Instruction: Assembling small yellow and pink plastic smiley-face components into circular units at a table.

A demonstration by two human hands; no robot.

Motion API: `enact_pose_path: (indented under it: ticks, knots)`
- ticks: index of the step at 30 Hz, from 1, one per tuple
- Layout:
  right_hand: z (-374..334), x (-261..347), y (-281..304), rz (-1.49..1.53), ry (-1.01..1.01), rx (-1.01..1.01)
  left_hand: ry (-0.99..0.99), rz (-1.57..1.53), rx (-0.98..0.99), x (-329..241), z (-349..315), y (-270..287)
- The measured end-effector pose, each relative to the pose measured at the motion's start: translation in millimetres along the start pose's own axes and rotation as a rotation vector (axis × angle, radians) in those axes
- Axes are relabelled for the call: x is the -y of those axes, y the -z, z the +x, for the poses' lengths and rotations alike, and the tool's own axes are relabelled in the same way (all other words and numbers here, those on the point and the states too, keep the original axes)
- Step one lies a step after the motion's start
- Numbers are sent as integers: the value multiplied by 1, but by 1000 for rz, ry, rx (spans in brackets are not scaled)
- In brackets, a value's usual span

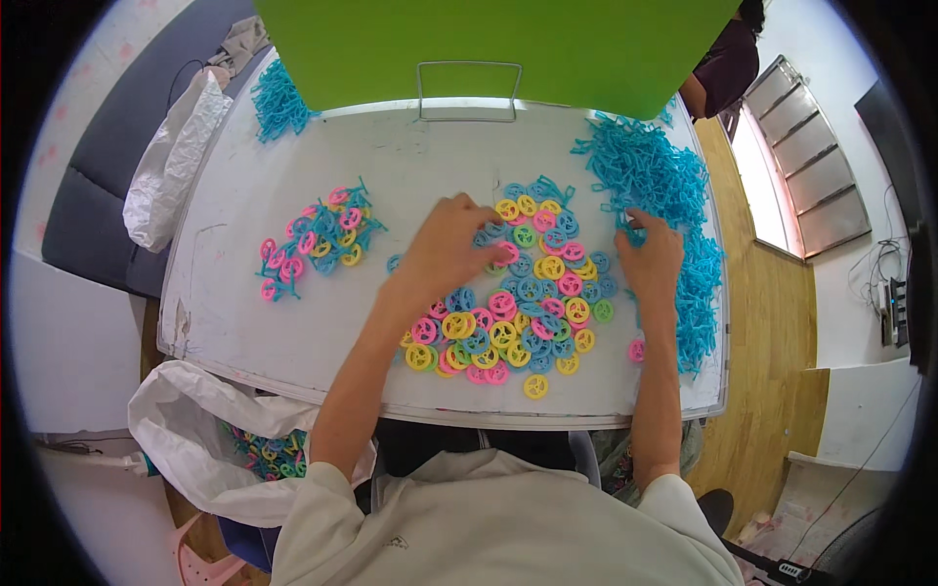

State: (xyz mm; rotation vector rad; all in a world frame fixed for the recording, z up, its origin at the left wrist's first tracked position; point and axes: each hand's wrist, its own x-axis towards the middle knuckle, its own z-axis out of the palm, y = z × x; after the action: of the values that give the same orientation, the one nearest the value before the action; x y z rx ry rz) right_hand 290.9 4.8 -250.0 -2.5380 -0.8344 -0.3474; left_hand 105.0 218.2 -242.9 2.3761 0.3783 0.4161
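Small spoked plastic wheels (pixel 530 289) in blue, pink, yellow and green lie in a loose pile at the table's middle. Over the pile's upper left edge is my left hand (pixel 451 242), thumb and fingers apart around a few blue and pink wheels. My right hand (pixel 653 258) is bent at the left border of a big heap of blue plastic pieces (pixel 650 161), its fingers closed on one blue piece (pixel 634 235). Farther left, a smaller group of wheels joined to blue pieces (pixel 320 239) rests on the table.
A green board (pixel 498 49) with a wire handle (pixel 469 119) stands across the table's (pixel 234 322) far side. More blue pieces (pixel 280 104) lie far left. A white sack (pixel 186 449) of colourful parts sits below the near left edge. Another person (pixel 728 68) is far right.
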Motion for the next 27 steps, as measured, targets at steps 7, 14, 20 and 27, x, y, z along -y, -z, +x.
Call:
enact_pose_path:
  ticks: [7, 14, 20, 27]
  knots:
    - [7, 3, 12, 406, -50, -63, 41, -243, 52, -10, 5, -6]
    - [-1, 30, 14, 975, -162, 231, 245, -821, 26, -27, 7, 1]
    - [-12, 57, 16, 1191, -56, 400, 319, -1104, -24, -31, 5, -20]
    - [-18, 63, 10, 1088, -13, 477, 298, -939, 81, -29, 5, -19]
